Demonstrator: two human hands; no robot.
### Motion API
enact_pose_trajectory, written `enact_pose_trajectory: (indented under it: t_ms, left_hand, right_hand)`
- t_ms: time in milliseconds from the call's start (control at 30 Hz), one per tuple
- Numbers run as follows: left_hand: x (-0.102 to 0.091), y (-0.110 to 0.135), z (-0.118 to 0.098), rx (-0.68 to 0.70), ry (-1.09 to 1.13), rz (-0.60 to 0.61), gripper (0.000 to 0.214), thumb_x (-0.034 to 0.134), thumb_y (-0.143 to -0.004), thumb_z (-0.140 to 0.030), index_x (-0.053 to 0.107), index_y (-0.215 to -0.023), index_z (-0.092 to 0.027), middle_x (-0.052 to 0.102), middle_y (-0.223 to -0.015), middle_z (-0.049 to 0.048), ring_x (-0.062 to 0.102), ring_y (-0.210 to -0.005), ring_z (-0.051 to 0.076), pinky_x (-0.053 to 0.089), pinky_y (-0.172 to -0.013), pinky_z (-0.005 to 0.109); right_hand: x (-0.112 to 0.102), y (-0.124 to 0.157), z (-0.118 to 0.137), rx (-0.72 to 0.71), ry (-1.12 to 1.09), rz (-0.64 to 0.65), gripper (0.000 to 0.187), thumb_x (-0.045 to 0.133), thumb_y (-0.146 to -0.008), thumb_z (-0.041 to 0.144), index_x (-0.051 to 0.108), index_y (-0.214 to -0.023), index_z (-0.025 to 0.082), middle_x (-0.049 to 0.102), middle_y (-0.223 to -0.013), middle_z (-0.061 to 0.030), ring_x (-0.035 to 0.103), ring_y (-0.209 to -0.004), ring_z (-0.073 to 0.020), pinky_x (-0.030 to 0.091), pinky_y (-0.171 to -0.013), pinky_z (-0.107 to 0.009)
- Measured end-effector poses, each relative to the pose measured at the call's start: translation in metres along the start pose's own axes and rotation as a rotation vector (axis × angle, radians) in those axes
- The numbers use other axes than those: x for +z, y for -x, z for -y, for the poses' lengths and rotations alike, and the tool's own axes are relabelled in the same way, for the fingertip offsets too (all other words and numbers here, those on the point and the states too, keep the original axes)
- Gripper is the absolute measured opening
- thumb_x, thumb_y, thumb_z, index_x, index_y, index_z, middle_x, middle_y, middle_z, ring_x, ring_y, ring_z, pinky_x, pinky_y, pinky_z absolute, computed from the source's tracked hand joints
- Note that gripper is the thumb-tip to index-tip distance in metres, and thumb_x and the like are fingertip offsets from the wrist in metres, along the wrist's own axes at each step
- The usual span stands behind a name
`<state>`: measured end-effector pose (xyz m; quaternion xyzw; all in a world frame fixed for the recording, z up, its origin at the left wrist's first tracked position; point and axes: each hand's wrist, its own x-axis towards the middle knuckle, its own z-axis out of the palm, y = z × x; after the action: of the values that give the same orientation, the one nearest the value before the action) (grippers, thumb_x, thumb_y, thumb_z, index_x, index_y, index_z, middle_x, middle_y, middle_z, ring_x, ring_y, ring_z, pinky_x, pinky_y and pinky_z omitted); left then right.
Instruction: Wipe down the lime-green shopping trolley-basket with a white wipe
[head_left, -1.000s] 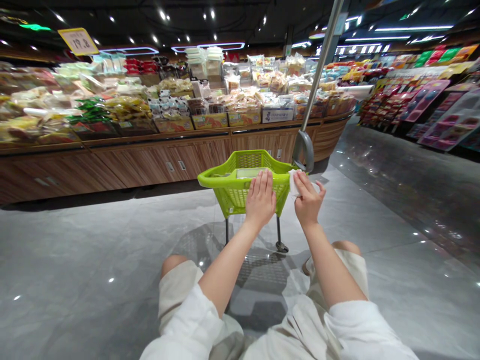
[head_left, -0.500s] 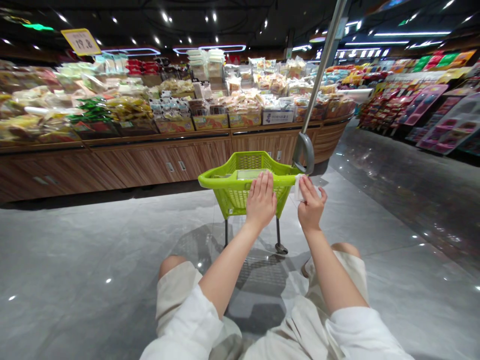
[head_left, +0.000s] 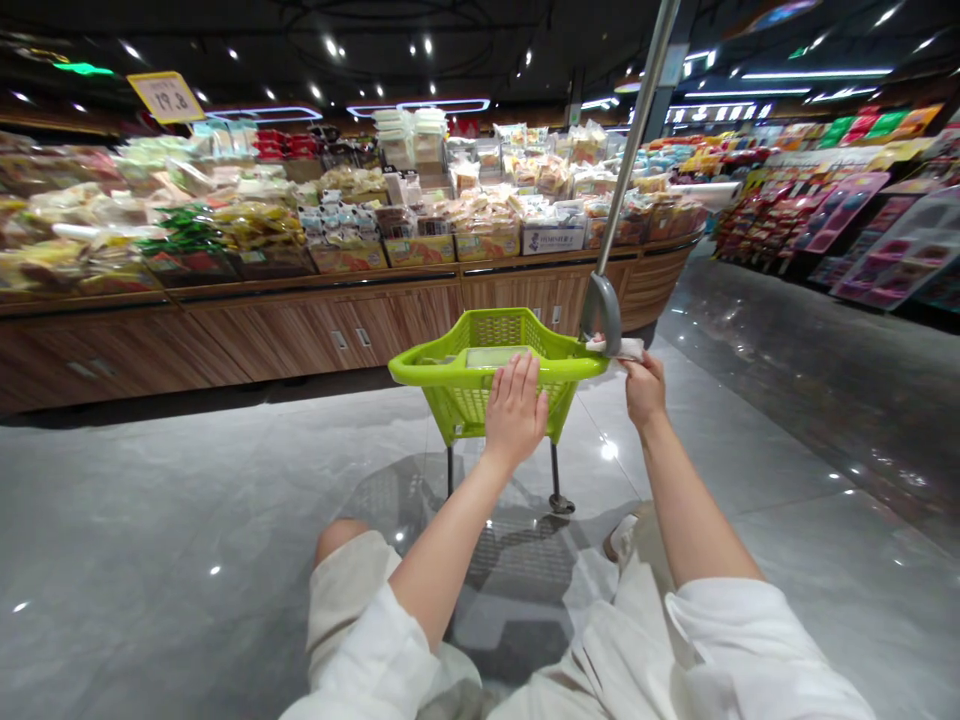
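A small lime-green shopping cart (head_left: 450, 372) stands in front of me, its basket facing the display. My left hand (head_left: 514, 412) lies on the cart's near rim, fingers stretched out together and flat. Beside the rim's right corner, my right hand (head_left: 643, 388) is closed on a white cloth (head_left: 628, 349), which reaches to the grey plastic bracket (head_left: 602, 312) at the foot of a metal pole (head_left: 637, 130). Part of the cloth is hidden behind that bracket. Whether it is cloth or tissue is hard to tell.
A long wood-panelled counter (head_left: 285, 340) crosses the view, piled with packaged snacks. A price sign (head_left: 165, 97) rises above it on the left. Racks of packets (head_left: 772, 200) line the right side. The floor (head_left: 187, 500) is grey and glossy.
My right hand has moved right with the white cloth, from the top of the rim to around the grey bracket. My left hand stays on the rim.
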<state>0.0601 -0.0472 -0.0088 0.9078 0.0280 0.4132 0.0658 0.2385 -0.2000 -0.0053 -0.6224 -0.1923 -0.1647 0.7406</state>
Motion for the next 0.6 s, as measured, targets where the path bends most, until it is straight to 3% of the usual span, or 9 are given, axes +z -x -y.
enact_pose_trajectory:
  t_ms: [133, 300, 600]
  left_hand:
    - [-0.009, 0.007, 0.009, 0.028, 0.032, -0.014, 0.050, 0.033, -0.101, -0.030, 0.035, -0.149, -0.016, 0.047, -0.152, 0.0110, 0.031, -0.148, 0.021, 0.022, -0.123, 0.044]
    - [-0.029, 0.020, 0.032, -0.002, 0.073, -0.076, 0.042, 0.031, -0.102, -0.033, 0.044, -0.139, -0.018, 0.053, -0.144, 0.0118, 0.037, -0.144, 0.022, 0.023, -0.121, 0.044]
    - [-0.069, 0.026, 0.080, -0.204, 0.160, -0.272, 0.032, 0.036, -0.100, -0.045, 0.056, -0.110, -0.021, 0.065, -0.125, 0.0093, 0.049, -0.126, 0.024, 0.022, -0.119, 0.050]
  right_hand:
    - [0.001, 0.021, 0.023, -0.091, 0.000, 0.135, 0.024, 0.058, -0.073, 0.027, 0.078, -0.086, 0.021, 0.077, -0.088, -0.0010, 0.070, -0.093, -0.0232, 0.053, -0.093, -0.040]
    - [0.015, 0.062, 0.047, -0.176, 0.121, 0.185, 0.027, 0.055, -0.081, 0.026, 0.077, -0.096, 0.023, 0.077, -0.100, -0.0020, 0.068, -0.101, -0.0240, 0.052, -0.095, -0.039]
    - [0.069, 0.135, 0.073, -0.537, 0.509, 0.394, 0.061, 0.040, -0.076, 0.007, 0.061, -0.129, 0.029, 0.070, -0.122, -0.0015, 0.060, -0.120, -0.0207, 0.034, -0.114, -0.040]
